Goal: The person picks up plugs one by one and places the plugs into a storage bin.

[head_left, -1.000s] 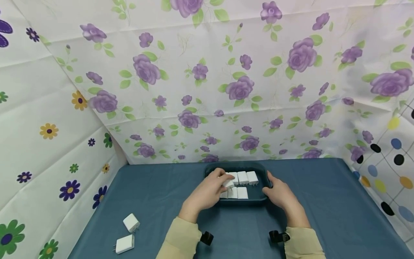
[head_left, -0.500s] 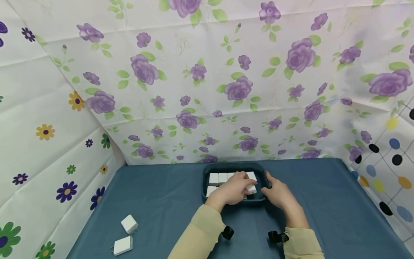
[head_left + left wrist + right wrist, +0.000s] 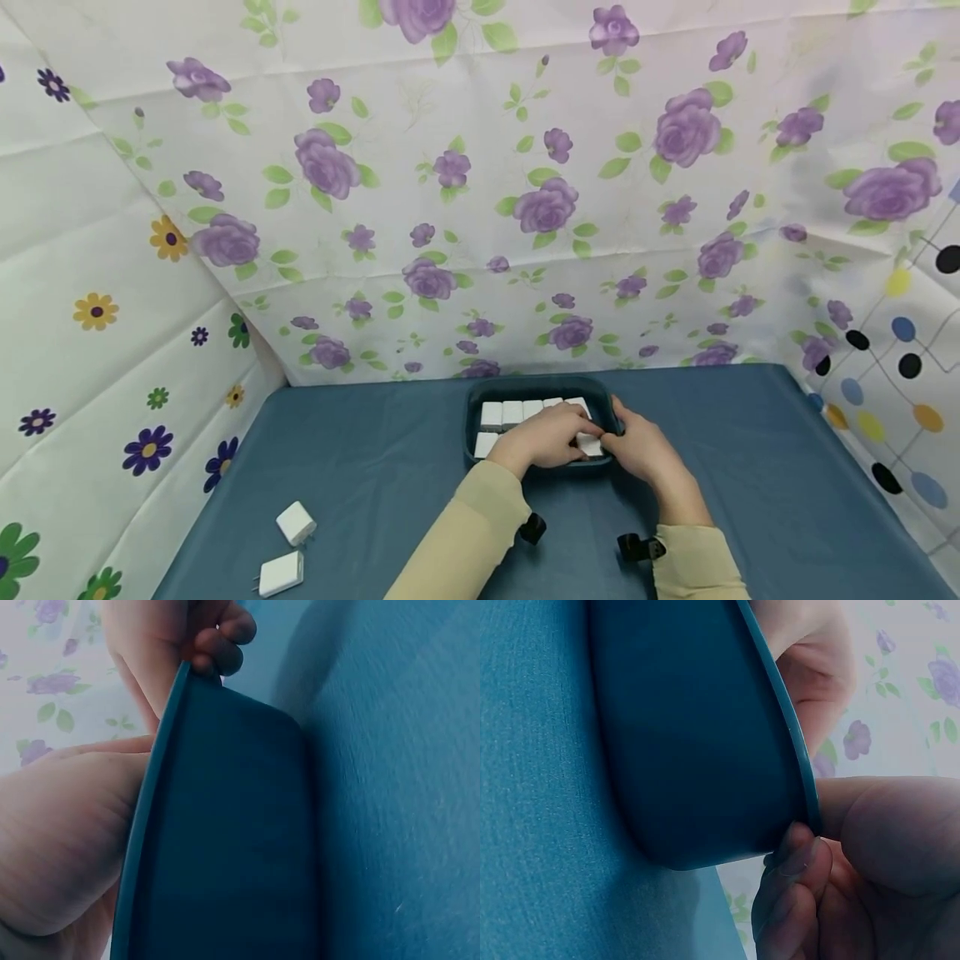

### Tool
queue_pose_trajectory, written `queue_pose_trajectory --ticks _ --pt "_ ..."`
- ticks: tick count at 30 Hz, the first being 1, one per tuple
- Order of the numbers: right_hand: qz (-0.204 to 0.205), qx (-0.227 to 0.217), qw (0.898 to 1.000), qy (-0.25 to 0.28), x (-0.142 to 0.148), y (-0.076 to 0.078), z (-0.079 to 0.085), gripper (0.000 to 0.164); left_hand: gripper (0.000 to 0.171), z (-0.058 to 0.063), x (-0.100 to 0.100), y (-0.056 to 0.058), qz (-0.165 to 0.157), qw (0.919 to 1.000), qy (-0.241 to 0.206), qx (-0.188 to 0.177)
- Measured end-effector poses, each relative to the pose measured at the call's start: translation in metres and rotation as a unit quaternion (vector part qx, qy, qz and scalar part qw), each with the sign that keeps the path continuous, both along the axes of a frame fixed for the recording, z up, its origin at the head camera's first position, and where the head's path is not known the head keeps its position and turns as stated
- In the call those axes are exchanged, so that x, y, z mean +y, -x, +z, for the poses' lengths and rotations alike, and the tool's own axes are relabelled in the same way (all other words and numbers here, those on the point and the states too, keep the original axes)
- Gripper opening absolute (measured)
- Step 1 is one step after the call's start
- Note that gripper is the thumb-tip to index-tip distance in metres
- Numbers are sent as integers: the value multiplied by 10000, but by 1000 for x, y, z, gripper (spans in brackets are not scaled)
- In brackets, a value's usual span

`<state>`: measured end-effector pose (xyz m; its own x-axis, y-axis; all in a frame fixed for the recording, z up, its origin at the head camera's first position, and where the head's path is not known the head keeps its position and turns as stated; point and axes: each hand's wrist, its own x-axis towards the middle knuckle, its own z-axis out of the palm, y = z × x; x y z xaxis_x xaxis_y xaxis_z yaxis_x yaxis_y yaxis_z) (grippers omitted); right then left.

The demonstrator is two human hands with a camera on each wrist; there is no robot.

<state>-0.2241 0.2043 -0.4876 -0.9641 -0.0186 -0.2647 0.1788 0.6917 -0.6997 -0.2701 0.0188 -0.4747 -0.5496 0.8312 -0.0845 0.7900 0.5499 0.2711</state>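
A dark blue tray [image 3: 581,470] sits near the far edge of the table, with white plug-in chargers [image 3: 491,414] standing in two rows inside it. My left hand [image 3: 546,437] reaches over the tray's front side and holds a white charger [image 3: 590,445] at the right end of the front row. It hides part of both rows. With thumb and fingers, my right hand [image 3: 647,446] pinches the tray's right rim; the right wrist view shows the thumb inside and the curled fingers [image 3: 786,900] outside. Only the tray's outer wall [image 3: 232,817] shows in the left wrist view, chargers hidden.
Two more white chargers, one behind [image 3: 296,523] and one in front [image 3: 281,574], lie on the blue tablecloth [image 3: 375,492] at the left front. Behind the table hangs a flowered sheet [image 3: 450,208], and patterned sheets close off both sides.
My left hand has moved right along the tray with a charger and lowered it to the front row's right end. My right hand has stayed on the rim.
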Motion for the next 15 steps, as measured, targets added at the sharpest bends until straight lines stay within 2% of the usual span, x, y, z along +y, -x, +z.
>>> queue_pose_trajectory --ticks 4,15 --pt "3 -15 10000 -34 0 0 0 74 40 1 -1 2 -88 9998 40 191" --pt "-1 51 10000 -61 -1 0 0 76 36 -5 -4 5 54 9995 66 297"
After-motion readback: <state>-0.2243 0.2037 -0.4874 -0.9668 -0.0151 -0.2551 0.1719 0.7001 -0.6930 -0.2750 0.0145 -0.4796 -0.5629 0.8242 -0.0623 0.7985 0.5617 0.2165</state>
